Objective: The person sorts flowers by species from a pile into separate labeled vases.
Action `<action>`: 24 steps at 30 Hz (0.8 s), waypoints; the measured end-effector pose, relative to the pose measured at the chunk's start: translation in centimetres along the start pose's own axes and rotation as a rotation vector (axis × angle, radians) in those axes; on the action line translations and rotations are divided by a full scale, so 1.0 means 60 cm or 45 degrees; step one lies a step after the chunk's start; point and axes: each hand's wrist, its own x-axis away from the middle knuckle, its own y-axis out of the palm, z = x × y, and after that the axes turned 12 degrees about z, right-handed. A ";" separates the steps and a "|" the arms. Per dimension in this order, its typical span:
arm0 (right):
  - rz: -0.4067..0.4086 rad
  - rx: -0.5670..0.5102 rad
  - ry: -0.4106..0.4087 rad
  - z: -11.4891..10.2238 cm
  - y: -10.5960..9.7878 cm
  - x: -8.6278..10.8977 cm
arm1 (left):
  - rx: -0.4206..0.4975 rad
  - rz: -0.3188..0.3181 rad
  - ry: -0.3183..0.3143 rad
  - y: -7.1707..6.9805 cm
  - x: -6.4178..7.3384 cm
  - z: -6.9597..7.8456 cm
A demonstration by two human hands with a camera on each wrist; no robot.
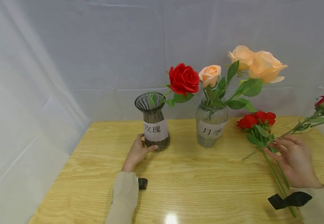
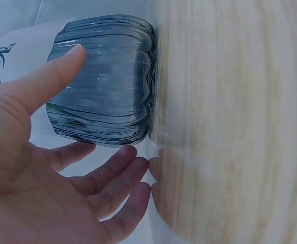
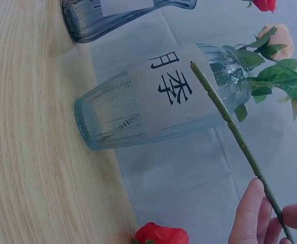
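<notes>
- A person in beige sleeves works w/ both hands at a wood-grain table.
- L hand, at L of ctr, holds the lower part of a dark ribbed vase, thumb over the front of the glass, fingers bent along its other side.
- Vase stands upright on the tabletop, its white label reading 玫瑰; a full-blown red rose leans out over the rim to the R.
- R hand, at far R, pinches a long-stemmed red rose btwn thumb & fingers; the stem slants, bloom up at the frame's R edge, bare end down-L above the table.
- Just beside & partly behind that hand, red blooms w/ green leaves lie on the table, stems running twd the near edge.
- Btwn the hands, farther back & untouched: a clear vase, upright, labeled 月季, w/ one small peach rose & two lg. peach roses.
- Blk. gear sits at each wrist; pale cloth hangs in bkgd.
</notes>
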 end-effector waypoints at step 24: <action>0.007 -0.071 -0.187 0.061 0.046 0.015 | -0.017 0.001 -0.013 -0.001 0.003 0.001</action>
